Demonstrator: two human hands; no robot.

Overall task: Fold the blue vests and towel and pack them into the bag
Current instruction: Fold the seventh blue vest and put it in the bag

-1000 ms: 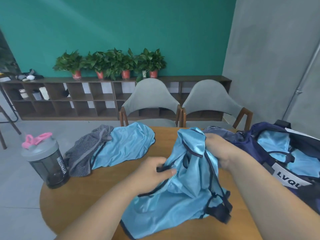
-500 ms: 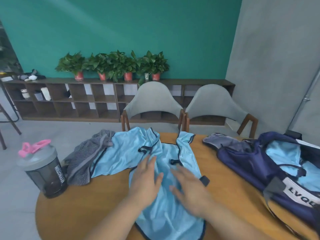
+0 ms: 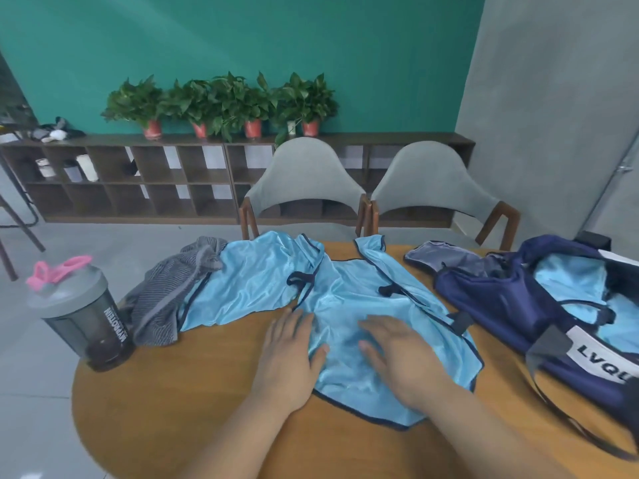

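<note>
On the round wooden table there are two blue vests. One vest is spread flat in the middle, and both hands lie on its near part. The left hand rests at its left edge and the right hand on its centre. The fingers of both are straight and flat, grasping nothing. The second vest lies crumpled to the far left, touching the first. One grey striped towel lies left of it, partly over its edge. One navy bag stands open at the right, with blue cloth inside; how many pieces, I cannot tell. One shaker bottle stands at the left edge. Two grey chairs are behind the table.
</note>
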